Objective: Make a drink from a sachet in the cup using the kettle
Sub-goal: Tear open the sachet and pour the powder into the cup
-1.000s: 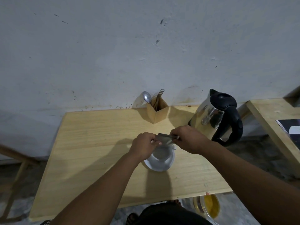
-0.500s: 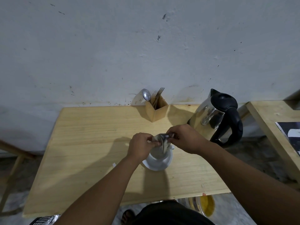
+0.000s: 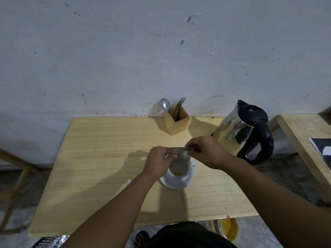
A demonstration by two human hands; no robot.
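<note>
Cup (image 3: 180, 173) sitting on its saucer (image 3: 176, 184) mid-table (image 3: 100, 158) — both hands, left hand (image 3: 158, 162) and right hand (image 3: 208, 152), pinching the sachet (image 3: 179, 152) just above it. Kettle (image 3: 245, 133) standing to the right, cutlery holder (image 3: 177, 121) sitting behind at the wall edge — spoon (image 3: 166, 105) and forks (image 3: 179, 104) standing in it.

sachet (image 3: 179, 154): small, greyish, pinched at both top corners between my left hand (image 3: 159, 162) and right hand (image 3: 206, 151), hanging mouth-down | cup (image 3: 179, 176): white, upright, directly beneath my grip, orange powder at its bottom | kettle (image 3: 245, 131): steel body, black lid and handle, upright, just beyond my right hand
</note>
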